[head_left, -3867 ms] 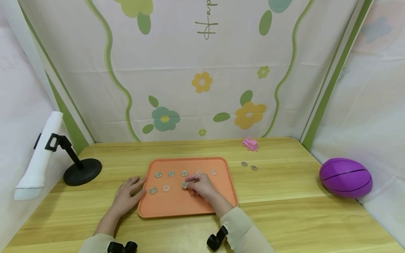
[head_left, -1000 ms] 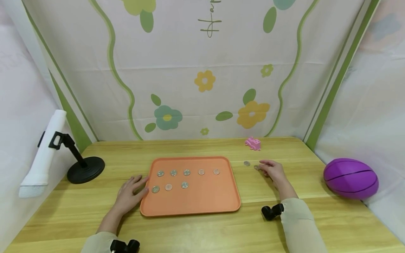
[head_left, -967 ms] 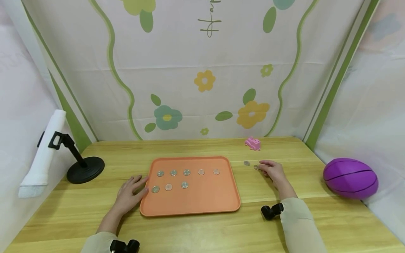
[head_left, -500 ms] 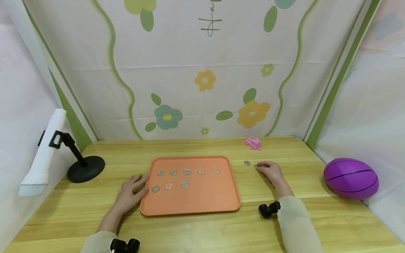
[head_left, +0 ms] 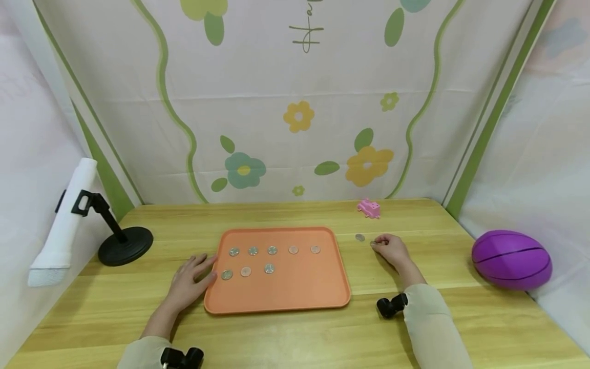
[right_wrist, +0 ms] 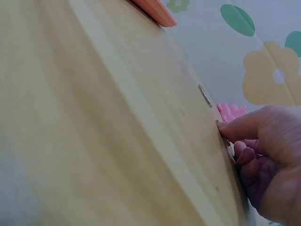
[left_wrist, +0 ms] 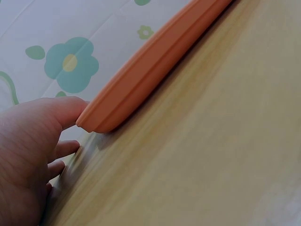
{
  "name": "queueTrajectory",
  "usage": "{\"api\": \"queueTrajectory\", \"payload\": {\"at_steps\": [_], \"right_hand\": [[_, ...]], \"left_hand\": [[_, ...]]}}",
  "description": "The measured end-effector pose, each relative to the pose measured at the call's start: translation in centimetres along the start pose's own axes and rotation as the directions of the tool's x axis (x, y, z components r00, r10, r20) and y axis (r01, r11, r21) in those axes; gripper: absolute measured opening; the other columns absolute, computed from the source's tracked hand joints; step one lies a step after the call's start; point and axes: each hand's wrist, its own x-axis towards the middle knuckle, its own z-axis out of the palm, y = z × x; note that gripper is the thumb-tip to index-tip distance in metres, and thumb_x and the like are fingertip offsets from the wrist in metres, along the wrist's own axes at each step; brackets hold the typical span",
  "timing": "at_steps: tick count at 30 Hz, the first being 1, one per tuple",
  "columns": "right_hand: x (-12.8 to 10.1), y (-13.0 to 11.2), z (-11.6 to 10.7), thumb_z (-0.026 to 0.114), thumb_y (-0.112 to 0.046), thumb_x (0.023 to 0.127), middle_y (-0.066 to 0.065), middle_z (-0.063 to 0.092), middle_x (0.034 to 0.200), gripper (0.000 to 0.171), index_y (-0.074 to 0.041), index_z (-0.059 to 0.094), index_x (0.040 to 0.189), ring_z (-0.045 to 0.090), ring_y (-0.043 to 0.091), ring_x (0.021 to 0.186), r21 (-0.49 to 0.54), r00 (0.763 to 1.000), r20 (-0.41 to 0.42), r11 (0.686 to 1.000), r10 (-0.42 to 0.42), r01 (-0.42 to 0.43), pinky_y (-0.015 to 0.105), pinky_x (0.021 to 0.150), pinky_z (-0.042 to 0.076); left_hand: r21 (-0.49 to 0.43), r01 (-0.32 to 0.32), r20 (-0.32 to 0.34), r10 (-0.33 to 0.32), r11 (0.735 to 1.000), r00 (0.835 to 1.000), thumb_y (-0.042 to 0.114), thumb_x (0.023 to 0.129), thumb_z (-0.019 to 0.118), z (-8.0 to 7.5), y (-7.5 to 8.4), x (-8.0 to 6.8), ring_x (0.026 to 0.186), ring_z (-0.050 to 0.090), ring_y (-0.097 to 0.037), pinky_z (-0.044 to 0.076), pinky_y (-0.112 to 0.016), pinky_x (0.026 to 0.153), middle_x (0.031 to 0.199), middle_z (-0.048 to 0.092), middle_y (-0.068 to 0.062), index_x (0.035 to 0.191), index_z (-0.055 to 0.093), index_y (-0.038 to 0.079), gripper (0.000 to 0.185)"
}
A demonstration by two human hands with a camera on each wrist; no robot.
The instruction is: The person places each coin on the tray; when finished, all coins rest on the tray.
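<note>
An orange tray (head_left: pixel 295 292) lies mid-table with several coins (head_left: pixel 272 250) in two rows. My left hand (head_left: pixel 190 278) lies flat beside the tray's left edge, thumb against the tray rim (left_wrist: pixel 141 75); the left hand (left_wrist: pixel 28 150) holds nothing. My right hand (head_left: pixel 389 249) rests on the table right of the tray, fingers curled over a coin (head_left: pixel 372 243). In the right wrist view the right hand (right_wrist: pixel 265 155) pinches the coin's edge (right_wrist: pixel 221 124) against the wood. A second loose coin (head_left: pixel 360 237) (right_wrist: pixel 204 95) lies just left of it.
A small pink toy (head_left: pixel 369 208) sits behind the loose coins, near the back wall. A purple ball (head_left: pixel 510 259) rests at the right table edge. A black stand (head_left: pixel 124 246) holding a white cylinder (head_left: pixel 62 225) stands at the left. Cloth walls surround the table.
My right hand left a coin in the tray's lower row and moved right to the loose coins. Over the last second its fingers closed in on the nearer coin. The left hand stayed put.
</note>
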Motion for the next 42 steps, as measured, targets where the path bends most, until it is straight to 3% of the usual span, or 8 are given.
{"api": "queueTrajectory", "payload": {"at_steps": [10, 17, 23, 25, 27, 31, 36, 42], "right_hand": [[-0.1, 0.0, 0.1, 0.06, -0.01, 0.079, 0.014, 0.051, 0.086, 0.023, 0.005, 0.053, 0.095, 0.047, 0.026, 0.081, -0.012, 0.998, -0.015, 0.999, -0.053, 0.052, 0.038, 0.072, 0.038], [-0.2, -0.1, 0.1, 0.061, -0.004, 0.077, 0.009, 0.051, 0.078, 0.02, 0.005, 0.054, 0.094, 0.046, 0.021, 0.073, 0.025, 0.994, -0.034, 0.994, -0.106, 0.107, 0.031, 0.064, 0.038], [-0.4, -0.1, 0.2, 0.061, -0.008, 0.079, 0.011, 0.057, 0.083, 0.023, 0.006, 0.058, 0.097, 0.05, 0.018, 0.072, 0.071, 0.997, -0.027, 0.995, -0.073, 0.075, 0.027, 0.059, 0.043], [-0.5, -0.2, 0.3, 0.061, -0.008, 0.08, 0.013, 0.059, 0.087, 0.026, 0.008, 0.058, 0.101, 0.052, 0.016, 0.069, 0.152, 0.999, 0.0, 0.988, -0.038, 0.037, 0.025, 0.056, 0.045], [-0.7, -0.5, 0.3, 0.061, -0.009, 0.08, 0.014, 0.06, 0.09, 0.03, 0.009, 0.057, 0.105, 0.053, 0.013, 0.063, 0.26, 0.999, 0.035, 0.966, 0.008, -0.017, 0.023, 0.051, 0.046], [-1.2, -1.6, 0.6, 0.061, -0.009, 0.08, 0.01, 0.061, 0.089, 0.037, 0.009, 0.053, 0.112, 0.051, 0.009, 0.057, 0.452, 0.992, 0.105, 0.885, 0.07, -0.11, 0.02, 0.049, 0.044], [-1.8, -4.2, 1.4, 0.06, -0.013, 0.082, 0.002, 0.063, 0.089, 0.039, 0.006, 0.052, 0.115, 0.051, 0.006, 0.057, 0.542, 0.987, 0.162, 0.835, 0.005, -0.093, 0.017, 0.047, 0.039], [-2.8, -7.2, 3.4, 0.058, -0.006, 0.082, 0.004, 0.063, 0.087, 0.037, 0.01, 0.05, 0.115, 0.051, 0.007, 0.058, 0.635, 0.971, 0.215, 0.77, -0.102, -0.06, 0.018, 0.049, 0.04]], "left_hand": [[-0.003, 0.003, 0.001, -0.003, 1.0, 1.0, 0.026, 0.085, 0.054, 0.0, 0.1, 0.0, 0.119, 0.016, -0.048, 0.007, -0.062, 0.089, 0.127, 0.034, -0.027, 0.124, 0.048, 0.004, 0.045], [-0.004, -0.008, -0.012, 0.008, 1.0, 1.0, 0.026, 0.085, 0.054, 0.0, 0.2, -0.1, 0.118, 0.017, -0.048, 0.008, -0.061, 0.09, 0.126, 0.034, -0.028, 0.123, 0.049, 0.003, 0.045], [-0.017, -0.074, -0.08, 0.072, 0.997, 0.994, 0.031, 0.085, 0.053, 0.2, 0.0, -0.2, 0.117, 0.02, -0.047, 0.007, -0.061, 0.09, 0.124, 0.038, -0.027, 0.123, 0.05, 0.009, 0.044], [-0.021, -0.091, -0.091, 0.089, 0.996, 0.992, 0.03, 0.085, 0.053, 0.2, 0.1, -0.3, 0.117, 0.02, -0.047, 0.007, -0.061, 0.09, 0.123, 0.038, -0.028, 0.123, 0.051, 0.009, 0.044], [-0.027, -0.083, -0.082, 0.08, 0.996, 0.993, 0.03, 0.085, 0.054, 0.2, 0.2, -0.3, 0.117, 0.019, -0.047, 0.007, -0.061, 0.09, 0.124, 0.038, -0.027, 0.123, 0.05, 0.008, 0.044], [-0.024, -0.041, -0.033, 0.04, 0.999, 0.999, 0.026, 0.085, 0.054, 0.0, 0.4, -0.1, 0.117, 0.018, -0.049, 0.008, -0.062, 0.09, 0.125, 0.036, -0.029, 0.122, 0.049, 0.002, 0.045], [-0.003, -0.017, -0.009, 0.017, 1.0, 1.0, 0.024, 0.085, 0.054, -0.2, 0.5, 0.0, 0.119, 0.018, -0.047, 0.008, -0.061, 0.091, 0.127, 0.035, -0.027, 0.123, 0.049, 0.003, 0.044], [-0.003, -0.022, -0.011, 0.022, 1.0, 1.0, 0.024, 0.085, 0.055, 0.0, 0.3, -0.1, 0.119, 0.017, -0.047, 0.008, -0.061, 0.09, 0.127, 0.035, -0.027, 0.123, 0.048, 0.003, 0.044]]}}
